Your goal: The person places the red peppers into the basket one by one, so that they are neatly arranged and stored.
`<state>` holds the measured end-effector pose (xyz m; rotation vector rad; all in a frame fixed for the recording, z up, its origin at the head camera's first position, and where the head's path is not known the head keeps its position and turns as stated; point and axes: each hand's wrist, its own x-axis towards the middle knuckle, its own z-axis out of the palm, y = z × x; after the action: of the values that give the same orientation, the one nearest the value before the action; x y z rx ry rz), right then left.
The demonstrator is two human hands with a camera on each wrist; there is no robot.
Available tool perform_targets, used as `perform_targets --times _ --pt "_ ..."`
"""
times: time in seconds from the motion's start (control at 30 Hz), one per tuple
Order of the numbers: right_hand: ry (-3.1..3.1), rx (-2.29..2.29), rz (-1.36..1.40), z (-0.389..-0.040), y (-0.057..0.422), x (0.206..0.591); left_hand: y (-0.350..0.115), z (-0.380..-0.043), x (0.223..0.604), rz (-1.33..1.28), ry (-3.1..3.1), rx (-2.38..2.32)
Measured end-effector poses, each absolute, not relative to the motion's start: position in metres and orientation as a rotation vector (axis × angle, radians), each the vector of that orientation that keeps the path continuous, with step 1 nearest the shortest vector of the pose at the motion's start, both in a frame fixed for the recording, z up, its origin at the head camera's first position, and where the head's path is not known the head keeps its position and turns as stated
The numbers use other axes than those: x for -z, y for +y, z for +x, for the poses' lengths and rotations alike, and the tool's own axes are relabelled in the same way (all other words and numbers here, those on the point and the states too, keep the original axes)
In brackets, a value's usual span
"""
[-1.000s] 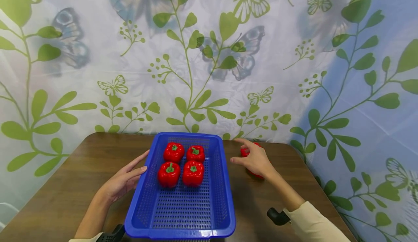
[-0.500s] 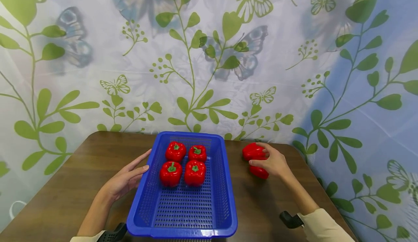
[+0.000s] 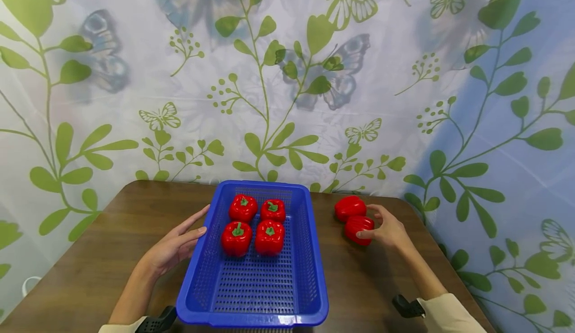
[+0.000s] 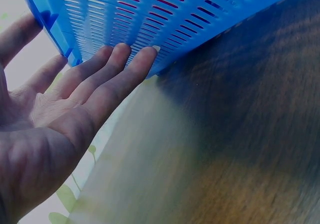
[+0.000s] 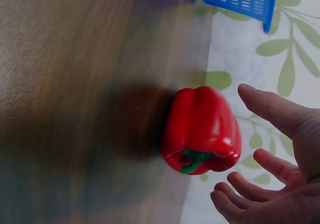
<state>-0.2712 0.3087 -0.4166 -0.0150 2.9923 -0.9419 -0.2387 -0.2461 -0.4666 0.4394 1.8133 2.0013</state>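
Note:
A blue perforated basket [image 3: 251,319] stands on the table with several red bell peppers [image 3: 236,239] in its far half, green stems up. My left hand [image 3: 168,248] rests its extended fingers against the basket's left side; in the left wrist view the fingertips meet the slotted wall [image 4: 165,14]. To the right of the basket, two more bell peppers lie close together, one farther back [image 3: 350,208] and one nearer [image 3: 355,229]. My right hand [image 3: 391,228] is at the nearer one, thumb and fingers spread. The right wrist view shows a gap between this hand [image 5: 280,169] and a bell pepper [image 5: 202,129].
The brown wooden table [image 3: 359,293] backs onto a hanging cloth [image 3: 287,98] printed with leaves and butterflies. Dark wrist-worn devices show at the left wrist [image 3: 157,321] and the right wrist [image 3: 408,306].
My right hand has moved right and toward me, away from the farther pepper to the nearer one, uncovering both. The left hand stays at the basket.

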Motion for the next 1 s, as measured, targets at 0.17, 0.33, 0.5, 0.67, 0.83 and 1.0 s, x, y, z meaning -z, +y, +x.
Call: perform_targets --times 0.17,0.33,0.5,0.67,0.83,1.0 --pt "2.968 0.962 0.002 -0.270 0.315 0.422 -0.245 -0.239 0.466 0.441 1.821 -2.000" --pt "2.954 0.978 0.011 -0.270 0.318 0.428 -0.245 -0.239 0.466 0.440 1.809 -2.012" --pt "2.952 0.987 0.015 -0.271 0.320 0.434 -0.245 -0.239 0.465 0.439 1.801 -2.017" --pt "2.952 0.978 0.004 -0.272 0.323 0.439 -0.246 -0.239 0.466 0.447 1.789 -2.021" --pt "2.970 1.000 -0.007 -0.272 0.324 0.443 -0.246 -0.239 0.467 0.452 1.784 -2.022" --pt "3.003 1.011 -0.013 -0.270 0.323 0.443 -0.245 -0.238 0.467 0.446 1.789 -2.022"
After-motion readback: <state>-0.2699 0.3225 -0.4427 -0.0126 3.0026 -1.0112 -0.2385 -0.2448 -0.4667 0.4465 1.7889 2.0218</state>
